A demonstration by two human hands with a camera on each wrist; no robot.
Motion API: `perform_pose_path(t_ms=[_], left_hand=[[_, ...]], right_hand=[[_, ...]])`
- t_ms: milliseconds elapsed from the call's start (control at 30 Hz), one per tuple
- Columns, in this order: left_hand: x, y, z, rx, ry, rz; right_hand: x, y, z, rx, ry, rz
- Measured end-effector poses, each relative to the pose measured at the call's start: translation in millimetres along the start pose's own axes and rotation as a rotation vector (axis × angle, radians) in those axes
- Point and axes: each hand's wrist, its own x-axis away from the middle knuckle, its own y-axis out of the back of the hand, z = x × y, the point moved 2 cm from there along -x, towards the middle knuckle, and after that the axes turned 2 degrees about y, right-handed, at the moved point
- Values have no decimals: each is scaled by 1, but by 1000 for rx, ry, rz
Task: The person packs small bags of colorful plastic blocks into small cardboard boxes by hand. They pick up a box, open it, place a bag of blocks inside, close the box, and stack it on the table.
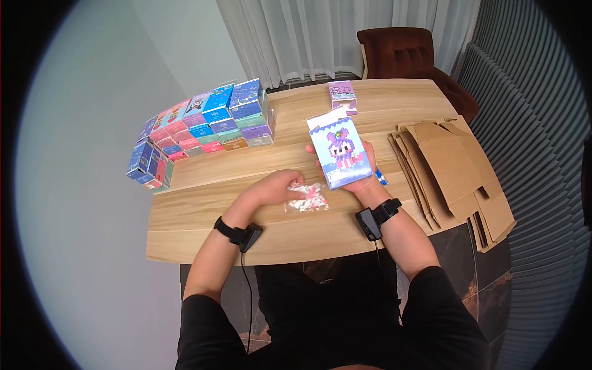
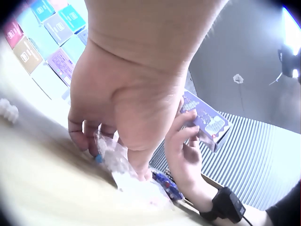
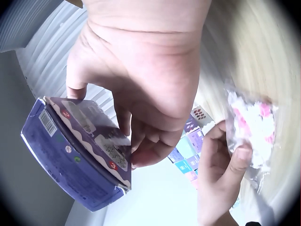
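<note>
My left hand (image 1: 277, 188) pinches the edge of a clear plastic bag (image 1: 311, 200) of small white and pink pieces, low over the table. In the right wrist view, the thumb presses on this bag (image 3: 254, 129). My right hand (image 1: 366, 185) grips a blue and purple cardboard box (image 1: 341, 154) with a pixel-style animal on its front, held up from the table with fingers along both sides. A white flap stands up at the box's top end. Beyond the right hand a small blue packet (image 1: 382, 177) lies on the table, partly hidden by that hand.
Stacked colourful boxes (image 1: 206, 117) stand at the back left of the wooden table (image 1: 191, 213). A pink and purple box (image 1: 342, 95) sits near the far edge. Flattened brown cardboard (image 1: 453, 169) leans over the right edge. Behind is a brown chair (image 1: 398, 52).
</note>
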Motion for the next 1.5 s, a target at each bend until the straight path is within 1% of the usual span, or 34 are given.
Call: perform_pose_path(t_ms=[33,133,233,267,367,433,467,567,600,700,733,833,933,1033,1100,1133,1233,1333,1433,1500], left_hand=[[7,4,1,24,63,68],[27,14,8,113,91,67],[45,31,25,179,142,-136],[51,44,15,166,180,-215],[70,77,3,288,220,-522],[76,92,-28,486,94,-713],[79,97,-41,586,30,-808],[82,99,-68,592,-116,-904],[81,96,-78,559,-180,-910],[80,95,-92,-47,-210,-788],[81,94,-101,-95,-200,-779],[78,93,-98,-116,-174,-761],[78,94,-105,-83,-174,-744],[77,96,-107,-144,-246,-754],[78,98,-109,-92,-193,-740],[79,99,-109,-67,-167,-732],[77,98,-107,-110,-138,-727],[78,101,-102,-110,-133,-766],[76,100,-97,-173,-177,-738],[77,95,-98,-131,-161,-660]], right_hand=[[0,-1,-1,17,-12,39],[1,-5,-2,75,-72,139],[2,-6,-3,142,-58,138],[2,-4,-4,140,-59,110],[3,9,-4,156,-59,37],[3,29,-5,185,-63,2],[4,55,-6,200,-97,-75],[11,49,-8,137,-192,-97],[12,44,-11,179,-179,-157],[14,39,-11,156,-205,-112],[14,38,-11,167,-210,-115],[15,39,-12,211,-239,-130],[14,43,-14,278,-282,-163],[14,38,-17,331,-318,-206],[14,35,-17,380,-345,-232],[15,37,-17,371,-349,-228],[13,40,-18,342,-358,-210],[14,38,-18,325,-366,-196],[13,42,-19,334,-371,-185],[11,38,-20,326,-349,-178]])
